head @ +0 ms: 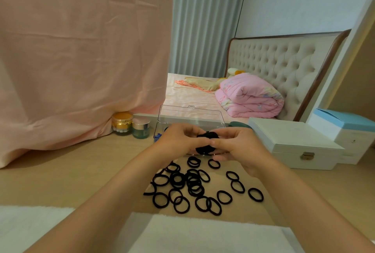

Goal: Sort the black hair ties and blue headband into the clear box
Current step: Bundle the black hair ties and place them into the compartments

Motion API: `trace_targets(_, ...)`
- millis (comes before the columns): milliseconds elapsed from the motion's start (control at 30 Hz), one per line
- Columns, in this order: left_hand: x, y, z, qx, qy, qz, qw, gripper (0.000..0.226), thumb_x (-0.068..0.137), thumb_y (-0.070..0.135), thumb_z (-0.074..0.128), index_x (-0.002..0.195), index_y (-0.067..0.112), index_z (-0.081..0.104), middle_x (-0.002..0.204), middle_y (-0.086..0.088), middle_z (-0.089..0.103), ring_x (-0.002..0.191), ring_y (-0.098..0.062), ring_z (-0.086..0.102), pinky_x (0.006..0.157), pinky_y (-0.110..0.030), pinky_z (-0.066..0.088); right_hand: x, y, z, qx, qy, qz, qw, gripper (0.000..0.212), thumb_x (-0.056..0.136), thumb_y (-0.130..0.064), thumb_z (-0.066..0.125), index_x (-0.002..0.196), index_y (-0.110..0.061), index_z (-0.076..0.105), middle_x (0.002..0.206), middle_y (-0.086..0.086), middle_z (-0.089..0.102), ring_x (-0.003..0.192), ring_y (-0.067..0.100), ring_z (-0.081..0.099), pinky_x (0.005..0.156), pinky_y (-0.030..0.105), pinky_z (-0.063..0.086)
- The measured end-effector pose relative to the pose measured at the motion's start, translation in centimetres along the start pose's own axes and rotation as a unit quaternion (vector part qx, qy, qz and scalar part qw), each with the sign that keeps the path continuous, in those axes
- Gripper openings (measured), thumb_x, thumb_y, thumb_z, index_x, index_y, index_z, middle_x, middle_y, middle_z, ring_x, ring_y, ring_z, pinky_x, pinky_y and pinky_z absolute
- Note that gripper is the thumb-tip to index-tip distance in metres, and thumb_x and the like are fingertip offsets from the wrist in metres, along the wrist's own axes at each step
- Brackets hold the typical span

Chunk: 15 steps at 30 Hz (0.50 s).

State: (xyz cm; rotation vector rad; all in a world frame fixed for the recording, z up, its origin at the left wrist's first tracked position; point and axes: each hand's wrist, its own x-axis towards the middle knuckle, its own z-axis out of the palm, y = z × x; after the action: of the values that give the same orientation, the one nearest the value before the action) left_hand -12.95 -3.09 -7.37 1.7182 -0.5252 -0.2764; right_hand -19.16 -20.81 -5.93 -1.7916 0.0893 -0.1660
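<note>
Clear box stands lid-up for loading, loose black hair ties lie scattered just before it, left hand and right hand both pinch a gathered bundle over its front edge, blue headband seemingly already inside

"What is it all sitting on?"

"A pale wooden bench. Loose black ties are scattered over its middle, some overlapping, a few lying apart to the right."

"And farther back?"

"A clear box with its lid standing open. Left of it are a gold jar and a green jar, side by side."

"On the right?"

"A white case with a metal latch, and a blue-topped carton just behind it."

"Any fabric?"

"A pink cloth hangs down onto the left of the bench, next to the gold jar. A white cloth lies along the near edge."
</note>
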Motion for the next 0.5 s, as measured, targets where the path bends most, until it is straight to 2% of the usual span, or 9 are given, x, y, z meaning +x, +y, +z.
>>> trace_targets(67, 1.0, 0.8, -0.3, -0.038, 0.007, -0.001, 0.999, 0.023, 0.082, 0.017, 0.081, 0.104, 0.012, 0.075, 0.100, -0.010, 0.077, 0.091, -0.021, 0.076, 0.086, -0.034, 0.061, 0.7, -0.9, -0.5, 0.025, -0.003, -0.010, 1.000, 0.025, 0.087, 0.001, 0.074, 0.107, -0.013, 0.074, 0.093, 0.012, 0.078, 0.083, 0.028, 0.078, 0.066, 0.036, 0.065)
trace_targets(233, 4.8, 2.5, -0.3, -0.113, 0.027, 0.004, 0.993, 0.027, 0.080, 0.015, 0.083, 0.103, 0.008, 0.071, 0.098, -0.011, 0.076, 0.087, -0.021, 0.076, 0.080, -0.031, 0.061, 3.2, -2.5, -2.3, 0.053, -0.019, -0.037, 0.998, 0.025, 0.090, 0.000, 0.070, 0.111, -0.013, 0.074, 0.097, 0.011, 0.079, 0.086, 0.029, 0.077, 0.070, 0.037, 0.065)
trace_targets(367, 7.3, 2.4, 1.0, -0.041, 0.033, 0.018, 0.998, 0.023, 0.085, 0.031, 0.079, 0.103, 0.019, 0.073, 0.094, 0.003, 0.076, 0.078, -0.005, 0.072, 0.073, -0.025, 0.056, 5.3, -2.3, -3.8, 0.054, 0.013, -0.030, 0.998, 0.021, 0.090, 0.000, 0.070, 0.109, -0.009, 0.075, 0.096, 0.011, 0.079, 0.084, 0.026, 0.078, 0.064, 0.028, 0.063)
trace_targets(433, 8.2, 1.9, 1.6, 0.022, 0.037, 0.031, 0.999, 0.026, 0.088, 0.037, 0.074, 0.110, 0.024, 0.071, 0.100, 0.006, 0.073, 0.086, -0.006, 0.070, 0.075, -0.024, 0.054, 6.4, -1.5, -4.5, 0.023, 0.059, -0.025, 0.998, 0.020, 0.089, 0.001, 0.071, 0.107, -0.006, 0.076, 0.090, 0.011, 0.079, 0.078, 0.023, 0.078, 0.060, 0.025, 0.061)
trace_targets(500, 8.9, 0.8, 1.9, 0.122, 0.039, 0.050, 0.990, 0.032, 0.090, 0.043, 0.069, 0.118, 0.027, 0.065, 0.108, 0.011, 0.069, 0.095, -0.007, 0.065, 0.081, -0.028, 0.054, 7.3, -0.5, -4.8, -0.030, 0.104, -0.020, 0.994, 0.019, 0.088, 0.001, 0.073, 0.105, -0.005, 0.077, 0.086, 0.011, 0.079, 0.073, 0.022, 0.077, 0.061, 0.028, 0.062)
